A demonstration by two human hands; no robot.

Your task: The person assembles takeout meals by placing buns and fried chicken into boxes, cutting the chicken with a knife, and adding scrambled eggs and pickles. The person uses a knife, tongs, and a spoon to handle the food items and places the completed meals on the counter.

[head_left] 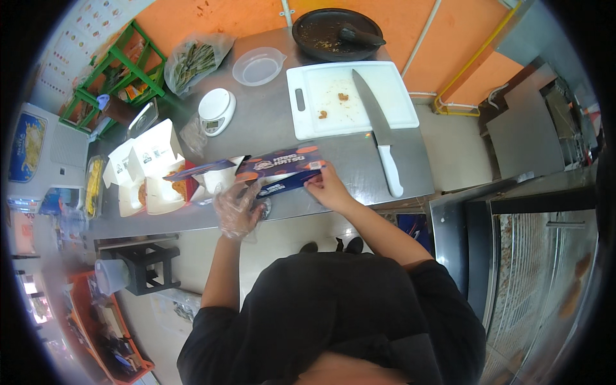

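A flat blue printed cardboard box [276, 168] lies across the front of the steel counter [269, 128]. My left hand [237, 206], in a clear plastic glove, grips its left end. The bare fingers of my right hand [326, 186] pinch its right end. Just left of the blue box sit open white food boxes [151, 170], one holding fried food.
A white cutting board [350, 96] with crumbs carries a large white-handled knife [382, 138] that reaches past its front edge. Behind are a dark stone mortar with pestle [337, 33], a clear tub [258, 66], a white kitchen scale [215, 110] and bagged greens [192, 61]. A glass display case [545, 269] stands at right.
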